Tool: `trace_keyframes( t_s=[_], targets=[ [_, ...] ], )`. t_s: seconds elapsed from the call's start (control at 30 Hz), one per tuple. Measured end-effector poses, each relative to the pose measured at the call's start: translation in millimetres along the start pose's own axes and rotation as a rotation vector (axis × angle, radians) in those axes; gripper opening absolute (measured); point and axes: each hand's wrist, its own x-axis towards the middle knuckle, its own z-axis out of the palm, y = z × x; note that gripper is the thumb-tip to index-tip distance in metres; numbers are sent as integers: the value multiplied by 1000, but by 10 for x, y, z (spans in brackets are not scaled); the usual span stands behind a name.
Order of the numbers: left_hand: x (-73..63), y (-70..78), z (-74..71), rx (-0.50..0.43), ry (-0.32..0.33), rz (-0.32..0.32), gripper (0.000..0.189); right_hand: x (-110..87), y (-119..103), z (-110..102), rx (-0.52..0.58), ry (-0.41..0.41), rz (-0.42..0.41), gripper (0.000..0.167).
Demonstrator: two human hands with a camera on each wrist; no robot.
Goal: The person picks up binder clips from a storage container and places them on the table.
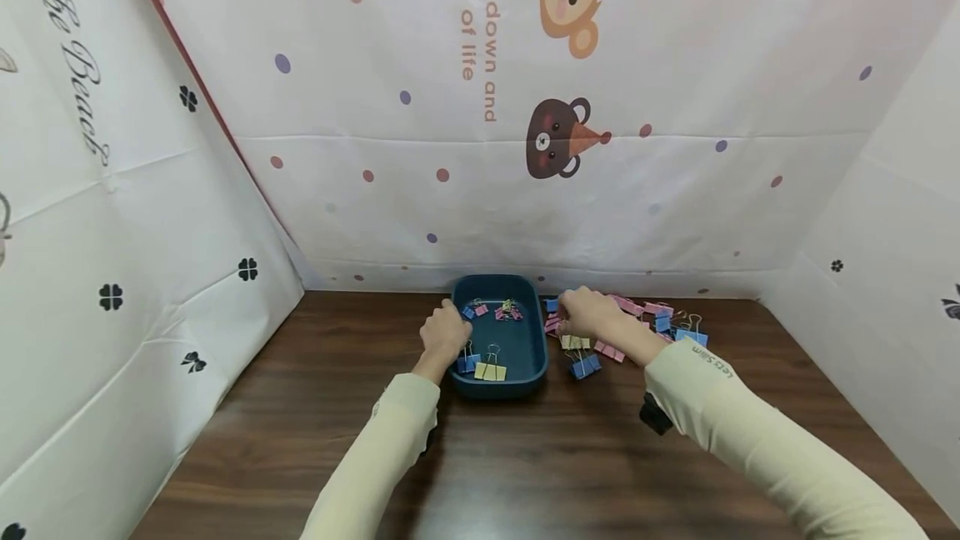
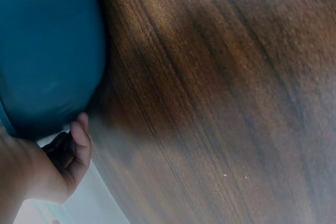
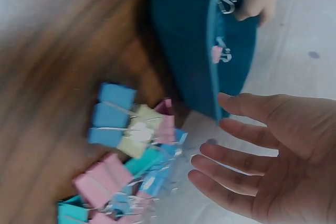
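On a brown table [image 1: 300,432], a blue tray [image 1: 497,390] holds a few clips [image 1: 508,312], and a loose pile [image 1: 609,351] of more lies just to its right. The left hand [image 1: 444,332] grips the tray's left wall, thumb inside and fingers curled outside. The right hand [image 1: 592,312] is over the pile, its fingers spread, slightly bent and holding nothing.

From where I stand, the likeliest trouble is tangling: the piled clips overlap and their wire handles [image 3: 110,128] cross, so lifting one could drag a neighbour along. A pinch by a handle alone might let a clip swing or slip. The right hand is near the tray's right wall, so a low sideways move could bump it. If the left hand pulled hard, the tray might tip, and its yellow clip [image 1: 491,372] and blue clip [image 1: 468,363] could slide together.

The head view shows the tray's contents best, but there the right hand covers part of the pile and its fingertips are unclear. The right wrist view shows those fingers bare, and teal clips [image 3: 73,212] I cannot pick out from the head. The left wrist view shows curled fingers and the tray's outside, but no clips.
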Motion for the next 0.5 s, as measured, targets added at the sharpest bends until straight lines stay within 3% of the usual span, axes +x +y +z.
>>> trace_keyframes(
  t_s=[0.27, 0.5],
  targets=[
    [-3, 43, -10, 14, -4, 3, 51, 105, -314, -155, 7, 8, -77, 14],
    [-8, 38, -19, 16, 3, 0, 49, 248, -649, -17, 40, -125, -134, 16]
  ],
)
